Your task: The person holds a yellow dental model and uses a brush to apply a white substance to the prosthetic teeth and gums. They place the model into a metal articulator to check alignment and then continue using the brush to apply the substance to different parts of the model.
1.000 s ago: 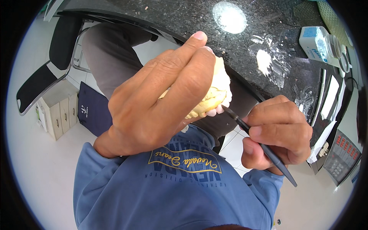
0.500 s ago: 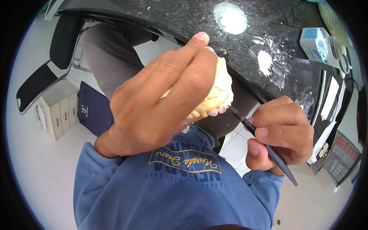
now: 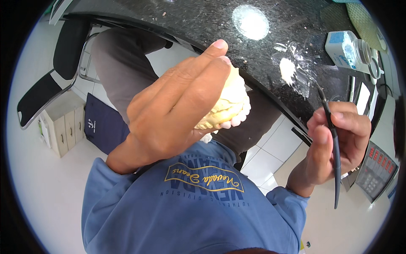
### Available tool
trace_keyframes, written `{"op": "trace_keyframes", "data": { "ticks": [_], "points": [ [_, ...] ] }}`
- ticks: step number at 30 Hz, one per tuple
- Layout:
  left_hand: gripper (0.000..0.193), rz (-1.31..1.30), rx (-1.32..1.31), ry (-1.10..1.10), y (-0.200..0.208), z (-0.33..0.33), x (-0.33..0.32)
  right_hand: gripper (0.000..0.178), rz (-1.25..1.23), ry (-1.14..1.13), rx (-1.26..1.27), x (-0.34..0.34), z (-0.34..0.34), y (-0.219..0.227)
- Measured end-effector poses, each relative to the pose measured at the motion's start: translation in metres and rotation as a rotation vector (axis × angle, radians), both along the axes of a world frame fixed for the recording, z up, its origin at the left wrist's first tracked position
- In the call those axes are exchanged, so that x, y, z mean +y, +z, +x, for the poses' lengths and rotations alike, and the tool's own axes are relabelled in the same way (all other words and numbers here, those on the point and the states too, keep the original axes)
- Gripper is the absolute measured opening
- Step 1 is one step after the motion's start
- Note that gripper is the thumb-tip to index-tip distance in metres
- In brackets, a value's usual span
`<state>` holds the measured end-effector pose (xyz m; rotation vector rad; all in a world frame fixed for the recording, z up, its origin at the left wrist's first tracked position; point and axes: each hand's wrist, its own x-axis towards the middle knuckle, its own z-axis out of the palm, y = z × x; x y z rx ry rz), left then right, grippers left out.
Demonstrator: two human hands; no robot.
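Observation:
My left hand (image 3: 173, 101) is wrapped round a yellowish dental cast (image 3: 228, 99) with a row of pale pinkish-white teeth along its right and lower rim. Much of the cast lies hidden behind the fingers. Between the thumb and fingers of my right hand (image 3: 344, 139) is a slim black-handled brush-like tool (image 3: 336, 169). It points upward, its fine tip near the table, by a patch of white powder (image 3: 287, 71). Whether the tip touches the surface I cannot tell. Cast and tool are apart.
A speckled black tabletop (image 3: 194, 21) runs across the top, its edge close to the cast. At the right lie a white bottle (image 3: 347, 50), green mesh cloth (image 3: 367, 23) and a grey device with buttons (image 3: 374, 169). A black chair (image 3: 72, 51) and drawer cabinet (image 3: 63, 122) stand left.
My right hand has drawn the tool away from the cast's teeth, to the right, and turned its tip up toward the powder. The left hand with the cast has shifted slightly left.

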<state>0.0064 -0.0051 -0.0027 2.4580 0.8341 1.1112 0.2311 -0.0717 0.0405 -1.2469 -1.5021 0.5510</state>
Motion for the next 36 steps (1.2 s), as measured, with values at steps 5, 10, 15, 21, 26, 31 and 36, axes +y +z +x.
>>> {"op": "trace_keyframes", "data": {
  "ticks": [5, 10, 15, 21, 26, 31, 36],
  "points": [
    [0.052, 0.000, -0.075, -0.042, -0.009, 0.001, 0.004, 0.014, -0.096, -0.108, 0.050, -0.002, -0.003, 0.001],
    [0.049, -0.003, -0.151, -0.064, -0.018, 0.002, 0.006, 0.014, -0.194, -0.182, 0.173, 0.001, -0.004, 0.002],
    [0.051, -0.041, -0.155, -0.078, -0.025, -0.001, 0.006, 0.012, -0.214, -0.214, 0.123, 0.005, -0.006, -0.003],
    [0.054, -0.090, -0.193, -0.102, -0.029, -0.003, 0.005, 0.014, -0.230, -0.249, 0.133, 0.008, -0.009, -0.003],
    [0.054, -0.084, -0.204, -0.130, -0.032, -0.004, 0.007, 0.013, -0.272, -0.272, 0.127, 0.009, -0.009, -0.002],
    [0.052, -0.087, -0.211, -0.151, -0.032, -0.003, 0.009, 0.013, -0.288, -0.287, 0.108, 0.011, -0.010, 0.000],
    [0.052, -0.063, -0.214, -0.152, -0.033, -0.005, 0.011, 0.011, -0.289, -0.316, 0.111, 0.013, -0.015, -0.001]
  ]
}}
